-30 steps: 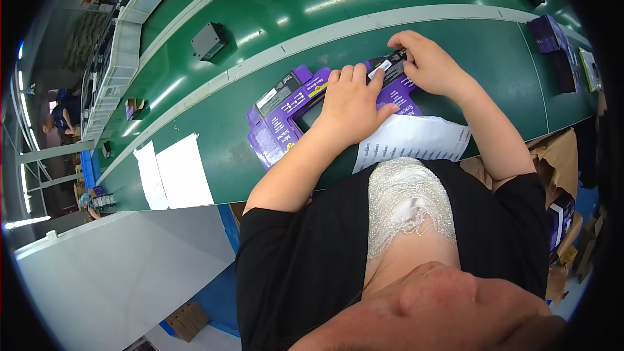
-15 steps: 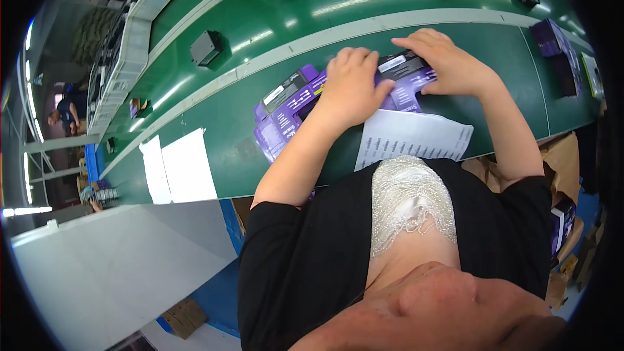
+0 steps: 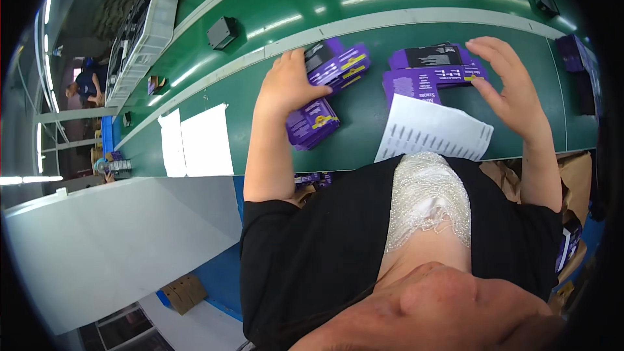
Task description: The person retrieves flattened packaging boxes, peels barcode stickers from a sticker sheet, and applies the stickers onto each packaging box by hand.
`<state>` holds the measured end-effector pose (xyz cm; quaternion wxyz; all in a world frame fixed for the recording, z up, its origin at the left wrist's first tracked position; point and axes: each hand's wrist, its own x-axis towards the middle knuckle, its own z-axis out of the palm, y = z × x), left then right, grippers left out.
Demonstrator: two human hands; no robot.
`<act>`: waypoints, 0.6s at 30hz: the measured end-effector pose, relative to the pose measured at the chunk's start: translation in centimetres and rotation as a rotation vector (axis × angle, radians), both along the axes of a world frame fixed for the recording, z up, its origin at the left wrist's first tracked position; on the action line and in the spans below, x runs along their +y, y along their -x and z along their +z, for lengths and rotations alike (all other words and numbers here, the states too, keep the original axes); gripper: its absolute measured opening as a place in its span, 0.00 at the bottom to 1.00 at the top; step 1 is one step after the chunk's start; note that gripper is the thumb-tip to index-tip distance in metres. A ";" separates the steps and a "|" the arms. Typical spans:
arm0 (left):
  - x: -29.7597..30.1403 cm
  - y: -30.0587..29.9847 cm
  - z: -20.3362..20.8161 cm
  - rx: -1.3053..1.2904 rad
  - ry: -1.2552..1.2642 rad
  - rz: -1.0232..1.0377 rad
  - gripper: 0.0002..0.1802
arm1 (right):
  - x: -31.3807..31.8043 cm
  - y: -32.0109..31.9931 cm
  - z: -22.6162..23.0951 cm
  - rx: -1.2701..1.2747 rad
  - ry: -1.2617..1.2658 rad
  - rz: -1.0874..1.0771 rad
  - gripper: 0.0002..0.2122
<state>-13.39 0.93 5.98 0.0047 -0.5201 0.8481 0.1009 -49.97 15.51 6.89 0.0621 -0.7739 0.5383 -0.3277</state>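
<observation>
My left hand [image 3: 289,84] sits in the upper centre of the frame, palm down, fingers spread and pressed flat on a stack of purple cartons [image 3: 328,84]. It does not close around them; it lies open on top, with the fingertips toward the upper carton of the stack. My left forearm runs almost straight up from the lower centre of the frame to the wrist.

My right hand [image 3: 507,81] is in the upper right of the frame. The palm faces left, the fingers are extended and slightly curled, and nothing is held in it. The fingertips are near the right end of a second group of flattened purple cartons [image 3: 429,71], one of which shows a black panel; I cannot tell whether they touch it. My right forearm rises from the lower right of the frame, bent inward at the wrist.

Both groups of cartons lie on the green table [image 3: 364,130], well apart from each other, with bare green surface between them. A printed white sheet [image 3: 432,130] lies just below the right-hand group, partly under its lower edge. Two blank white sheets [image 3: 195,140] lie at the left of the table near its front edge. A small black box [image 3: 221,31] stands on the green belt beyond, in the upper left.
</observation>
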 end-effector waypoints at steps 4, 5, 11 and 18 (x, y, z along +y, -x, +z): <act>-1.2 -1.5 -3.0 0.040 -0.003 -0.088 0.50 | 1.2 1.9 -1.7 -0.120 -0.213 -0.070 0.14; -0.1 -1.6 -3.2 0.105 0.165 -0.133 0.49 | 1.3 2.5 -2.3 -0.184 -0.344 -0.030 0.12; 4.7 7.9 -0.9 0.328 0.075 -0.580 0.25 | 5.0 4.1 -4.7 -0.098 -0.576 -0.025 0.11; 6.7 11.8 -3.4 0.352 0.058 -0.671 0.13 | 6.3 3.7 -7.6 -0.148 -0.514 -0.016 0.06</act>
